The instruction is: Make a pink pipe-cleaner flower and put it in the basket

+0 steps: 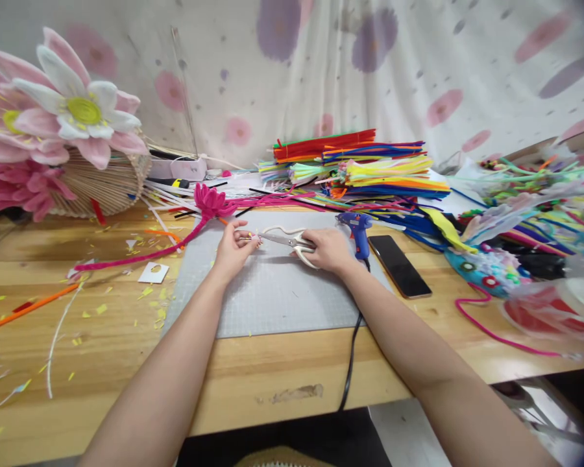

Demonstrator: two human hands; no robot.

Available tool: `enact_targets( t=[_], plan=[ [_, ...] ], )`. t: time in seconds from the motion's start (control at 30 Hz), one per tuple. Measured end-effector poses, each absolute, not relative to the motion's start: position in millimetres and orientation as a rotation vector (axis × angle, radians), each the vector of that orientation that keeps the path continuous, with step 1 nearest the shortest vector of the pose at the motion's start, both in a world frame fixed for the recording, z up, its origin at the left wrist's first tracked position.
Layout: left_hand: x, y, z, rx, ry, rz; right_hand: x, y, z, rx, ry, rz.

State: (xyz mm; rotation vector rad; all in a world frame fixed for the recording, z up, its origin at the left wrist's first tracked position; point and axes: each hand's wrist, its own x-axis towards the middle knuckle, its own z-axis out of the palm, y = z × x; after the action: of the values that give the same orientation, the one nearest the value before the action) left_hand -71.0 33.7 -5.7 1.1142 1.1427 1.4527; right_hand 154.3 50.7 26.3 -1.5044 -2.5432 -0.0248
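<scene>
My right hand [327, 250] is closed on the white handles of a pair of scissors [287, 239], blades pointing left over the grey cutting mat [272, 292]. My left hand [233, 246] pinches a small piece at the blade tips; it is too small to name. A magenta pipe-cleaner flower [209, 201] with a long stem lies just left of my left hand, stretching across the wooden table [102, 337].
A blue glue gun [357, 228] stands right of my right hand, its black cord running off the front edge. A black phone [399, 266] lies beside it. Stacks of coloured pipe cleaners [370, 168] fill the back. Large pink and white flowers [53, 123] stand at the left. Scraps litter the table.
</scene>
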Motion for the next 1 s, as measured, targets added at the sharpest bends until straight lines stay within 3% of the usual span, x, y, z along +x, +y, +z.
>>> enact_targets(
  t=[1.0],
  plan=[
    [-68.1,30.8,1.0,0.972,1.129,1.422,153.4,56.2,24.9,-1.537,-2.561,-0.172]
  ],
)
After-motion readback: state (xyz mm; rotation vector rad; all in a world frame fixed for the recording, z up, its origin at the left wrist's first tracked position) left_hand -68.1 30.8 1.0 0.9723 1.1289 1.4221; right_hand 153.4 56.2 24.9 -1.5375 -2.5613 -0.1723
